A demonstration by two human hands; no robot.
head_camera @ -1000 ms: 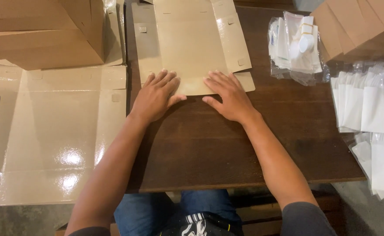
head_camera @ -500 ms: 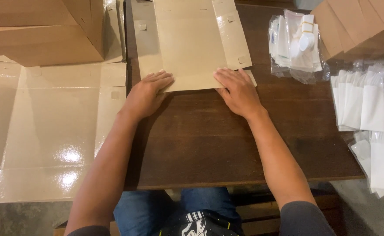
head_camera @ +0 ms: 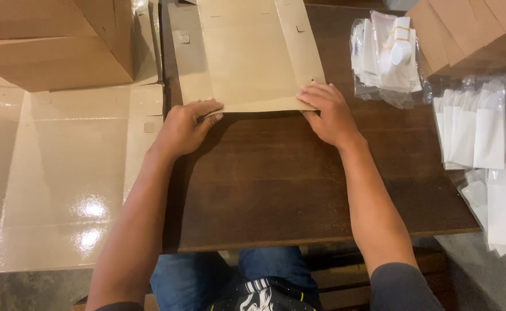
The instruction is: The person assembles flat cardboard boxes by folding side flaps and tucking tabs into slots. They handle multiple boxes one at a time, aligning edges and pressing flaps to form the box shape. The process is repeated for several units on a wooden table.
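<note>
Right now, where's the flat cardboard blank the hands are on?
In the head view, the flat cardboard blank lies at the far middle of the dark wooden table, its near edge pinned by the left hand and right hand.

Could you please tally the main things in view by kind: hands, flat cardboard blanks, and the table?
Hands: 2, left hand and right hand
Flat cardboard blanks: 2, brown blank and glossy blank
Table: 1
Total: 5
</note>
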